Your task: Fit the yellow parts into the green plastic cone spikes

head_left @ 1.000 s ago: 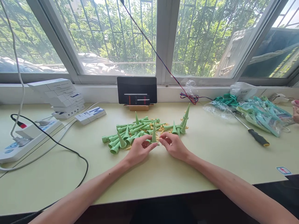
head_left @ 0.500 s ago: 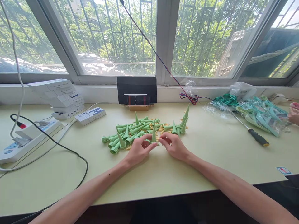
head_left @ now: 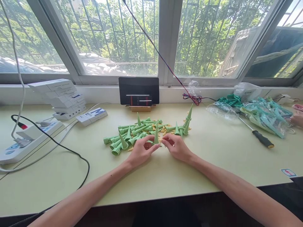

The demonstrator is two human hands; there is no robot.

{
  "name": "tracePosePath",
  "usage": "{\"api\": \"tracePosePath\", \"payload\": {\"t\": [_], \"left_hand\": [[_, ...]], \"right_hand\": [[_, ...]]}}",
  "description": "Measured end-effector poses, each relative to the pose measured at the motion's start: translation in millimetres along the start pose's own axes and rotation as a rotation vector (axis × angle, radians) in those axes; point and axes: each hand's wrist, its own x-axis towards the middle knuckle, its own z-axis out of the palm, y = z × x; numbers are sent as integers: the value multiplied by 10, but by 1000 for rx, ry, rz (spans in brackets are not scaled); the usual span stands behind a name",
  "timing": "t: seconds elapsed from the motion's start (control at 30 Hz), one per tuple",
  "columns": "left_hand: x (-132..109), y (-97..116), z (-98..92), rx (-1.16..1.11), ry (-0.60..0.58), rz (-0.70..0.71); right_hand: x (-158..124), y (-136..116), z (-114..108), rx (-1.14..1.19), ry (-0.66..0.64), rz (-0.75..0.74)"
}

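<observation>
My left hand (head_left: pixel 141 150) is closed around the base of a green plastic spike (head_left: pixel 156 135), whose tip points up. Facing it from the right, my right hand (head_left: pixel 178 148) has thumb and forefinger pinched beside the spike's base. Whatever those fingertips hold is too small to make out. Behind my hands lies a heap of green ribbed tubes (head_left: pixel 115 151), with several cone spikes (head_left: pixel 123 142) among them. Small yellow pieces (head_left: pixel 163 129) are scattered through the heap. To the right, several green cones (head_left: pixel 187 121) stand joined in a cluster.
A screwdriver (head_left: pixel 262 139) and bagged green items (head_left: pixel 267 115) lie at the right, near another person's hand (head_left: pixel 297 119). A tablet with a phone (head_left: pixel 140 101) stands at the back. White boxes (head_left: pixel 61 97), a power strip (head_left: pixel 50 132) and a black cable (head_left: pixel 68 150) occupy the left.
My two hands and the spike stay almost in place, with only a slight shift of the whole view. At the right edge, the other person's hand has moved a little.
</observation>
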Motion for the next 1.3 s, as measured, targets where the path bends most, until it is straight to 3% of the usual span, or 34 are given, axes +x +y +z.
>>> {"api": "tracePosePath", "payload": {"t": [1.3], "left_hand": [[-9,-107,18,37,22,-25]], "right_hand": [[-7,37,-1,22,-39,24]]}}
